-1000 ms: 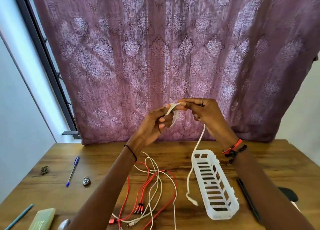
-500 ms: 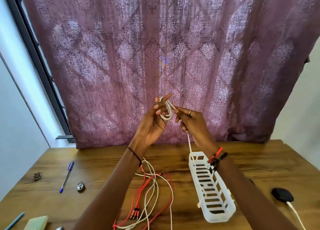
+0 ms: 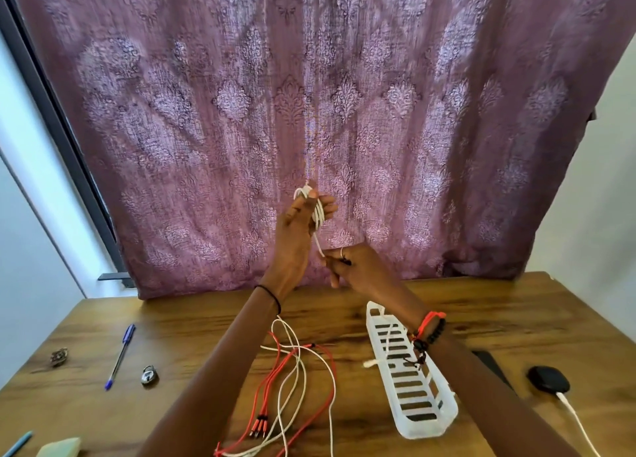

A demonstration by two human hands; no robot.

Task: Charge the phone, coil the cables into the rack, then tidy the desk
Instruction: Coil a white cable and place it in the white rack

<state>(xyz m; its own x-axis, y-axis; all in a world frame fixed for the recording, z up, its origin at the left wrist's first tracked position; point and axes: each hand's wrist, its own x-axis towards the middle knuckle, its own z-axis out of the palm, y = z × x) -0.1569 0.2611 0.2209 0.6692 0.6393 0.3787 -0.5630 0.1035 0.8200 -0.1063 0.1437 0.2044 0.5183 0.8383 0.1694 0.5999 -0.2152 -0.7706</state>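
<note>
A pen [image 3: 120,355] and padlock [image 3: 149,375] lie left on the worktop [image 3: 516,312], beside loose red and white cables [image 3: 296,387] awaiting coiling. The raised left hand [image 3: 296,229] holds white cable [image 3: 318,212] loops round its fingers; the right hand [image 3: 358,267] pinches the strand below. The rack [image 3: 409,374], right, seemingly holds no coil.

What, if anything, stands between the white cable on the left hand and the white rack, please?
No separate object. The white cable is wound round the left hand; the right hand pinches its run, and only that forearm crosses above the far end of the white rack.
</note>
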